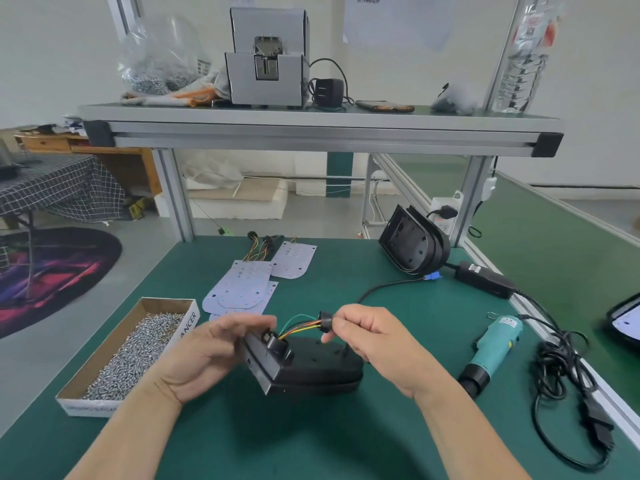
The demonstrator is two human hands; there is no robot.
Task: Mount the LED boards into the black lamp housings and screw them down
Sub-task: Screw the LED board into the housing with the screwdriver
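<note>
The right hand [370, 341] pinches a black connector [325, 322] between thumb and fingers. Coloured wires [300, 325] run from it down into the housing [311, 367], whose left end the left hand [211, 355] grips, low over the table [398, 441]. Just behind the hands lie LED boards [242, 289]. Left of the grip sits a box of screws [135, 348], to the right a teal screwdriver [491, 348], and beyond it more housings [412, 244].

Black housing [311, 370]; green mat [398, 427]; teal screwdriver [493, 344].
</note>
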